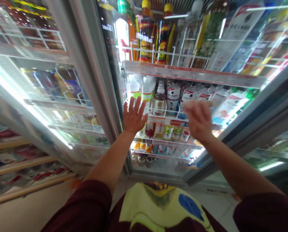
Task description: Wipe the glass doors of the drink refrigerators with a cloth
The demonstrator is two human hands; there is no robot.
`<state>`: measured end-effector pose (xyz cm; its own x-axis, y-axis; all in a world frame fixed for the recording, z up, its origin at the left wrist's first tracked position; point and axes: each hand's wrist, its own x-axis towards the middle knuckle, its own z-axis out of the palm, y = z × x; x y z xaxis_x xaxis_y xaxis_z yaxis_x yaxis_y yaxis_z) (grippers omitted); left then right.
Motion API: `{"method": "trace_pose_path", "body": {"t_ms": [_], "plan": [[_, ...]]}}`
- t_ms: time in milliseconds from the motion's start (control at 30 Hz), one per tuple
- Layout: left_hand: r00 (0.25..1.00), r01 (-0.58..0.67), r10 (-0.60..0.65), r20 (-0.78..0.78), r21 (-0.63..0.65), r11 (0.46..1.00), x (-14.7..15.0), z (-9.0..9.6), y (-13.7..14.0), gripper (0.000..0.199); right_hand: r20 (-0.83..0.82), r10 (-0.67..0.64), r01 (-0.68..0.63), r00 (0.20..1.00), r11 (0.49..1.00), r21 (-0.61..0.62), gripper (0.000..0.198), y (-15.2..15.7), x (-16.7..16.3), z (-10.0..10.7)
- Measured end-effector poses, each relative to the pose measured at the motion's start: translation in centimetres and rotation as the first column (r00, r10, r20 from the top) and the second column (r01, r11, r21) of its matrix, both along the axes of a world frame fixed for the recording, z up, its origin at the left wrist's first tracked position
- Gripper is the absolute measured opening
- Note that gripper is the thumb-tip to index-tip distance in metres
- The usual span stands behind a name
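Observation:
My left hand (134, 117) is raised with its fingers spread, palm facing the drinks fridge. It overlaps the clear bottles (147, 87) on the second shelf; whether it touches glass I cannot tell. My right hand (199, 120) is up in front of the same shelf, smeared by motion. A pale blur lies along its fingertips, and I cannot make out whether it holds anything. Behind the hands stand a small brown-tinted bottle (159, 101) and several white-labelled bottles (173, 96).
A grey metal door frame (95, 64) runs down the left, another (230, 145) slants at the right. Large bottles with yellow caps (145, 35) fill the top shelf, above a price strip (194, 73). Cups (168, 131) stand lower. Wooden-edged shelves (25, 161) are at far left.

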<state>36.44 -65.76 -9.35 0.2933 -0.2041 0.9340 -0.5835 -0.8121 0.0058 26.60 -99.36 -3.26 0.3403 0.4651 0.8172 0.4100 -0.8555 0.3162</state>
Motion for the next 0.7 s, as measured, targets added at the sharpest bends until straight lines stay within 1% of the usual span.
{"method": "trace_pose_path", "body": {"t_ms": [33,67,100,133,167,200,233,267,300,333,367,400,433,467,500,533,567,600,633,667,700], "plan": [[1.0,0.0,0.0,0.005,0.002,1.0,0.0,0.0,0.0,0.06,-0.065,0.024,-0.036,0.998,0.981,-0.189,0.059,0.8,-0.4,-1.7],[1.0,-0.003,0.003,0.015,0.005,1.0,0.0,0.0,0.0,0.06,-0.057,0.042,-0.056,0.998,0.959,-0.278,0.059,0.9,-0.8,-2.4],[1.0,-0.011,0.01,0.026,0.01,1.0,0.0,0.0,0.0,0.06,0.003,0.022,-0.02,1.0,0.949,-0.313,0.057,0.1,-1.0,-2.1],[0.999,-0.02,0.019,0.041,0.015,1.0,0.0,0.0,0.0,0.059,0.1,-0.025,0.05,0.995,0.965,-0.258,0.054,-1.4,-1.1,-1.0],[0.998,-0.03,0.028,0.059,0.019,0.999,0.0,0.0,0.1,0.059,0.224,-0.096,0.125,0.97,0.985,-0.121,0.05,-3.5,-1.1,0.8],[0.996,-0.037,0.035,0.078,0.024,0.999,-0.1,0.0,0.0,0.058,0.332,-0.19,0.177,0.924,0.982,0.068,0.047,-5.8,-0.9,2.8],[0.995,-0.041,0.038,0.094,0.029,0.999,-0.1,0.0,0.0,0.058,0.398,-0.275,0.188,0.875,0.952,0.243,0.047,-7.9,-0.7,4.5],[0.994,-0.042,0.038,0.101,0.033,0.999,-0.1,0.0,0.0,0.058,0.439,-0.324,0.158,0.838,0.914,0.373,0.047,-9.7,-0.5,5.7],[0.995,-0.037,0.034,0.099,0.034,0.999,-0.1,0.0,0.0,0.058,0.472,-0.358,0.127,0.806,0.883,0.453,0.048,-10.7,-0.3,6.0],[0.996,-0.031,0.028,0.087,0.033,0.999,-0.1,0.0,0.0,0.058,0.499,-0.373,0.101,0.782,0.866,0.49,0.05,-10.8,-0.3,5.4],[0.997,-0.026,0.024,0.072,0.029,0.999,0.0,0.0,0.0,0.058,0.522,-0.355,0.09,0.776,0.881,0.465,0.052,-10.1,-0.4,3.8],[0.998,-0.023,0.022,0.06,0.025,0.999,0.0,0.0,0.0,0.058,0.54,-0.349,0.098,0.766,0.893,0.439,0.053,-8.7,-0.7,1.4],[0.998,-0.023,0.022,0.053,0.022,0.999,0.0,0.0,0.0,0.058,0.5,-0.315,0.126,0.806,0.918,0.376,0.055,-6.8,-1.1,-1.4],[0.998,-0.024,0.023,0.052,0.02,1.0,0.0,0.0,0.1,0.058,0.432,-0.224,0.136,0.874,0.965,0.226,0.057,-4.9,-1.7,-4.4],[0.998,-0.023,0.022,0.055,0.019,1.0,0.0,-0.1,0.1,0.058,0.366,-0.149,0.124,0.919,0.988,0.091,0.054,-3.3,-2.3,-7.0],[0.998,-0.021,0.02,0.056,0.02,1.0,0.0,-0.1,0.1,0.058,0.273,-0.073,0.09,0.959,0.995,-0.049,0.052,-2.3,-2.9,-9.1],[0.998,-0.018,0.017,0.055,0.021,1.0,0.1,-0.1,0.1,0.058,0.145,-0.022,0.049,0.989,0.981,-0.187,0.05,-2.1,-3.3,-10.3],[0.999,-0.016,0.015,0.05,0.022,1.0,0.1,-0.1,0.1,0.058,0.069,-0.017,0.033,0.997,0.967,-0.252,0.046,-2.6,-3.6,-10.6],[0.999,-0.017,0.016,0.044,0.022,1.0,0.1,-0.1,0.1,0.058,0.038,-0.047,0.055,0.998,0.965,-0.255,0.042,-3.9,-3.6,-10.1],[0.999,-0.017,0.016,0.038,0.02,1.0,0.0,-0.2,0.1,0.058,0.071,-0.105,0.117,0.992,0.975,-0.19,0.038,-5.6,-3.4,-8.9],[0.999,-0.018,0.017,0.03,0.015,1.0,0.0,-0.2,0.1,0.058,0.149,-0.186,0.195,0.971,0.979,-0.054,0.037,-7.6,-3.0,-7.3]]}}
